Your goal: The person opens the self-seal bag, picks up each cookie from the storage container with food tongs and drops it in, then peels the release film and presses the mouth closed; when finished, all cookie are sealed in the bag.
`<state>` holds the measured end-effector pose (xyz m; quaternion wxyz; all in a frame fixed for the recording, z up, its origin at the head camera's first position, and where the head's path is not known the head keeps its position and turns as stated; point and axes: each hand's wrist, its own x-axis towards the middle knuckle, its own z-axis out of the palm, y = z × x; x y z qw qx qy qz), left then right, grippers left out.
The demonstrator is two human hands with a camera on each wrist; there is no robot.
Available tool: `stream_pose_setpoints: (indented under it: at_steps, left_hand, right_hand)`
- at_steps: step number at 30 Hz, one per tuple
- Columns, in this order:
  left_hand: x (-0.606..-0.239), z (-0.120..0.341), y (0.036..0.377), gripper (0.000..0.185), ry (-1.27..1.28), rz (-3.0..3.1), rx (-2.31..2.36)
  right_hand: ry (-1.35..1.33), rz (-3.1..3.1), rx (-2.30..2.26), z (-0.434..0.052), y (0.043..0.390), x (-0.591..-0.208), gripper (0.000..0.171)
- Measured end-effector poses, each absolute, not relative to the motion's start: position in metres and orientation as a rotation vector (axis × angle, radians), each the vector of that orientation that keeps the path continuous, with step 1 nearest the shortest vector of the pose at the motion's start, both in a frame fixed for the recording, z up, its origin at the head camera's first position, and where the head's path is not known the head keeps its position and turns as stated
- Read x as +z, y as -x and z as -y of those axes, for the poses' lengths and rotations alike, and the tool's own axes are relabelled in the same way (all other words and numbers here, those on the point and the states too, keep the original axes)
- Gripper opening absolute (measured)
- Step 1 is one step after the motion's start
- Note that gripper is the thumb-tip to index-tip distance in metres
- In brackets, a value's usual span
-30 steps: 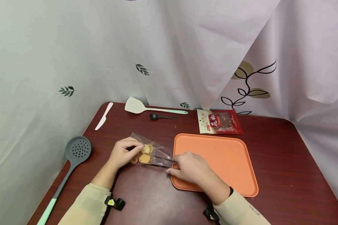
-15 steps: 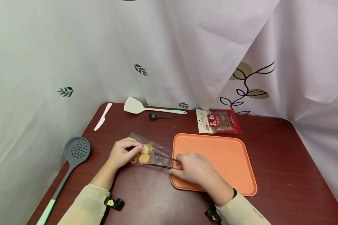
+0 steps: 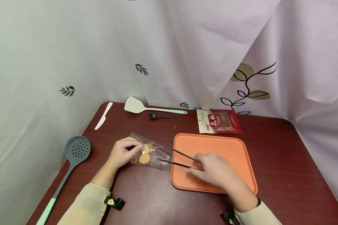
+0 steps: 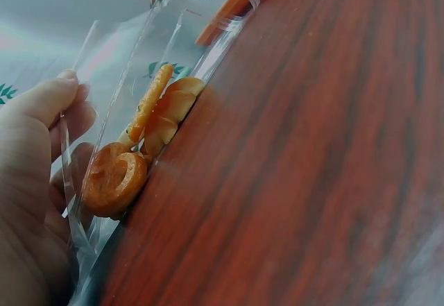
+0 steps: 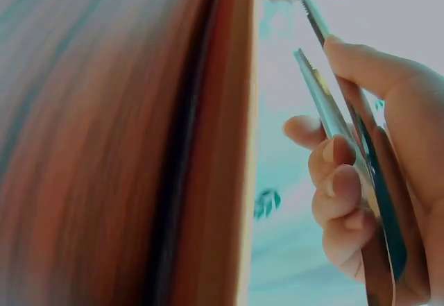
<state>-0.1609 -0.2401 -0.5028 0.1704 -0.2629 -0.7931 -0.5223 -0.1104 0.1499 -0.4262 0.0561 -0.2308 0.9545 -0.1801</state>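
My left hand [image 3: 124,153] pinches a clear plastic bag [image 3: 161,153] between thumb and fingers, left of the orange tray. Several yellow-brown cookies [image 3: 144,158] lie inside the bag. In the left wrist view, a round cookie [image 4: 114,181] with a raised ring and scalloped, thinner ones show through the plastic. Over the tray, my right hand [image 3: 214,170] grips metal tongs [image 3: 176,163], thumb on one arm and fingers round the other. The tongs' arms are spread, nothing between them, and their tips overlap the bag's right end in the head view.
The orange tray [image 3: 208,145] lies right of the bag. A red-and-white spice packet [image 3: 219,122] sits behind it. Along the back are a white spatula [image 3: 135,105] and a small black spoon [image 3: 154,116]. Leftward lie a white knife [image 3: 103,117] and a grey skimmer [image 3: 77,150].
My right hand has drawn the tongs rightward, out from deep in the bag to its right end, and moved over the tray. The left hand and the bag stay in place.
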Motion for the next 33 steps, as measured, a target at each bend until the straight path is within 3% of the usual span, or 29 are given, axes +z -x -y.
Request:
stream_pose_setpoints:
  at_steps: [8,17,24,33]
  left_hand:
    - [-0.504,0.240,0.161,0.025,0.765,2.228,-1.446]
    - [-0.487,0.229,0.151,0.022,0.767,2.193,-1.447]
    - [-0.498,0.235,0.158,0.023,0.770,2.203,-1.422]
    - [-0.502,0.236,0.157,0.026,0.748,2.216,-1.443]
  right_hand:
    - [0.502,-3.106,-0.690,-0.206,0.098,-0.418,0.037]
    - [-0.017,-3.324,-0.539,-0.297,0.086,-0.430,0.044]
    - [-0.288,-3.145,-0.415,-0.363,0.079,-0.436,0.070]
    - [-0.344,-3.002,-0.361,-0.401,0.078,-0.447,0.078]
